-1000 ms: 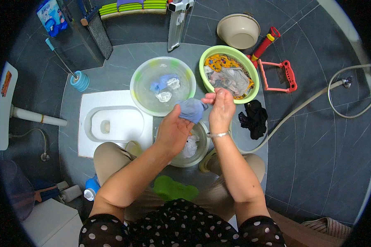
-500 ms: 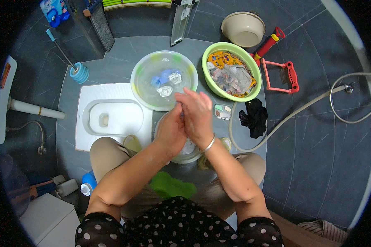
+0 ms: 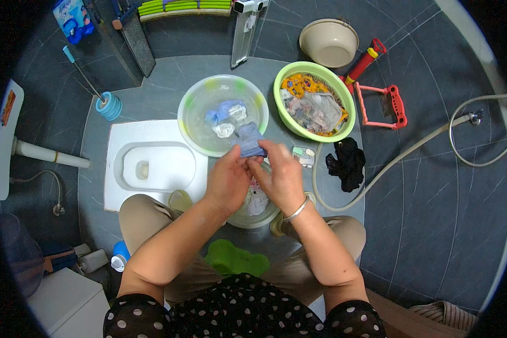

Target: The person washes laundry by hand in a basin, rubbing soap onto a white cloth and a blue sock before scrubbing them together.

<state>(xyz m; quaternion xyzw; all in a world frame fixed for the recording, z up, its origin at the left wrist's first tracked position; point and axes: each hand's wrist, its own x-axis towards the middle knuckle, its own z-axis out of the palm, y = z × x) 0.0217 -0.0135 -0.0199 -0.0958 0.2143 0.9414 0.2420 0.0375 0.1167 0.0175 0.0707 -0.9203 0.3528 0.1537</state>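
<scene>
A small blue-grey piece of cloth (image 3: 249, 139), perhaps a sock, is stretched between my two hands. My left hand (image 3: 228, 180) is closed on its near left edge, and my right hand (image 3: 281, 177) pinches the right side. The cloth hangs over the near rim of a pale basin (image 3: 192, 121), in which blue and white pieces of cloth (image 3: 226, 112) lie in water. Below my hands, partly hidden by them, stands a second basin (image 3: 269, 217) holding whitish and pinkish cloth (image 3: 257, 201).
A green basin (image 3: 281, 112) full of clothes stands at the far right, with a beige basin (image 3: 329, 42) behind it. Black cloth (image 3: 346, 163), a small soap box (image 3: 303, 157) and a hose (image 3: 400, 158) lie on the right. A squat toilet (image 3: 152, 127) is to the left.
My hands, pressed together before with no cloth visible, now hold the blue-grey cloth out between them. They have turned and come apart slightly.
</scene>
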